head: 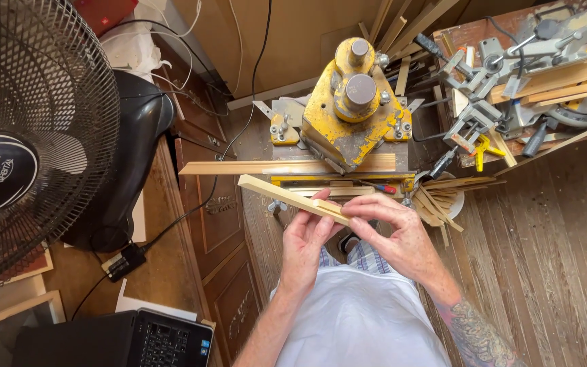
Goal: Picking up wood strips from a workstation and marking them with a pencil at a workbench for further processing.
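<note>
Below the yellow machine (354, 112), at its six o'clock, I hold a pale wood strip (287, 196): left hand (305, 245) grips underneath, right hand (395, 234) pinches its near end. It looks light and stiff (probably splintery); best held mid-length.

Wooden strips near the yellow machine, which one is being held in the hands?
The pale strip slanting in front of the yellow machine, pinched at its near end by left hand and right hand. The longer strip lies flat on the machine, untouched.
</note>
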